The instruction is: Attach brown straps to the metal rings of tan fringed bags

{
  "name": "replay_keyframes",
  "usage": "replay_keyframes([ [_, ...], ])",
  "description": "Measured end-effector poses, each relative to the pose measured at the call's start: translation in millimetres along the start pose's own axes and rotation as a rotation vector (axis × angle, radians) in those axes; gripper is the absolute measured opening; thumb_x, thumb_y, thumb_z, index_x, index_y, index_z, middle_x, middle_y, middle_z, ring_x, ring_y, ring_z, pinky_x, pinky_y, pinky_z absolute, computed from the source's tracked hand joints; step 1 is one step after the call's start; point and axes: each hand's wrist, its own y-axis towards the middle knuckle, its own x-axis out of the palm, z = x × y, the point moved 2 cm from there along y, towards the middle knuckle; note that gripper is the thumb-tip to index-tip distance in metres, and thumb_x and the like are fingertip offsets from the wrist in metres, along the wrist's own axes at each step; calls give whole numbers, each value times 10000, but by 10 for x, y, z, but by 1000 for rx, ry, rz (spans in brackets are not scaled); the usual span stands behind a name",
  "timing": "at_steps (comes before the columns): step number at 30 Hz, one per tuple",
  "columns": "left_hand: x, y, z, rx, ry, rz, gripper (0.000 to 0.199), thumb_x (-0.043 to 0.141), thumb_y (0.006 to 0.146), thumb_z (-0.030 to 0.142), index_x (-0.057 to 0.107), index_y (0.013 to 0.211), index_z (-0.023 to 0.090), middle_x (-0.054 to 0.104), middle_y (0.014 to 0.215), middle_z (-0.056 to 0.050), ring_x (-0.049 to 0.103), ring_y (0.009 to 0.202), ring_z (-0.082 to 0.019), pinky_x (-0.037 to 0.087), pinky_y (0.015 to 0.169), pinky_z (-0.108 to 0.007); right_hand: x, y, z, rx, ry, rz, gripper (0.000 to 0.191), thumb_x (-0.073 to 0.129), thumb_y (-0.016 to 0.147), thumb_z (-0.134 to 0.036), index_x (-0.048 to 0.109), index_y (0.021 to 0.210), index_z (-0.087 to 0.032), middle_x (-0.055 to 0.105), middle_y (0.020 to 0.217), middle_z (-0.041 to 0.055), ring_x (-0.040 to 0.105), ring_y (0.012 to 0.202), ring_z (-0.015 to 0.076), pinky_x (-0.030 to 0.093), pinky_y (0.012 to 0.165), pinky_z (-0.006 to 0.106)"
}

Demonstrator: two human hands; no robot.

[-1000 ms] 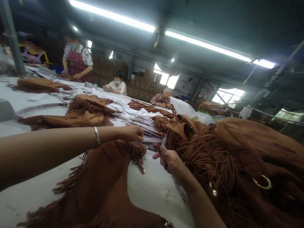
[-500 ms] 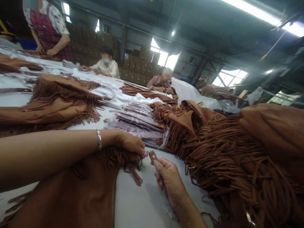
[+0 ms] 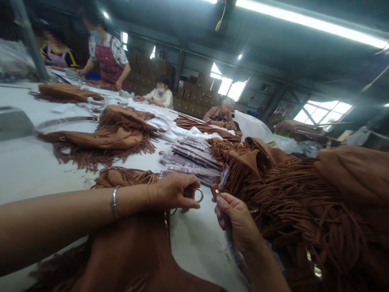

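Note:
My left hand (image 3: 178, 191), with a silver bangle at the wrist, is closed on a metal ring (image 3: 199, 195) that pokes out past the fingertips. Below that forearm lies a brown fringed bag (image 3: 130, 247), partly hidden by my arm. My right hand (image 3: 235, 219) pinches a brown strap (image 3: 215, 190) near its end, where a shiny stud shows. The rest of that strap runs down under the palm and looks wrapped in clear plastic. A small gap separates the strap end from the ring.
Plastic-wrapped straps (image 3: 194, 156) lie beyond my hands on the white table (image 3: 27, 170). Fringed bags (image 3: 291, 202) are heaped along the right, and another fringed bag (image 3: 121, 138) lies at the left. Several people work at the far side, one in a checked apron (image 3: 107, 61).
My left hand has lifted and now shows the ring in its grip. My right hand still holds the strap end. The view has swung left, bringing another person into sight.

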Motion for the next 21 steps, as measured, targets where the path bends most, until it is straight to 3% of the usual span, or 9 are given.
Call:
replay_keyframes([
  [4, 33, -115, 69, 65, -207, 102, 403, 733, 658, 318, 506, 939, 139, 543, 603, 57, 468, 505, -61, 373, 484, -159, 161, -27, 92, 37, 34, -70, 282, 653, 765, -406, 571, 819, -141, 492, 497, -57, 341, 344, 14, 228, 333, 109],
  [8, 114, -123, 37, 77, -320, 109, 374, 744, 643, 291, 536, 903, 122, 560, 606, 41, 486, 507, -63, 389, 473, -158, 161, -60, 83, 10, 77, -61, 274, 650, 769, -408, 576, 805, -147, 437, 461, -75, 285, 335, 12, 195, 324, 117],
  [15, 217, -93, -43, 107, -246, 114, 331, 762, 618, 271, 561, 823, 107, 585, 632, 15, 509, 545, -74, 392, 510, -170, 47, -26, 59, 36, 74, -11, 288, 622, 791, -426, 593, 779, -139, 366, 422, -87, 232, 329, 13, 151, 319, 130],
  [21, 292, -1, -111, 32, -276, 111, 263, 735, 639, 238, 552, 788, 121, 559, 601, 43, 493, 526, -62, 381, 507, -162, 150, 11, 165, 132, 185, -65, 248, 701, 723, -345, 586, 772, -131, 355, 460, -95, 200, 342, 0, 169, 318, 121],
])
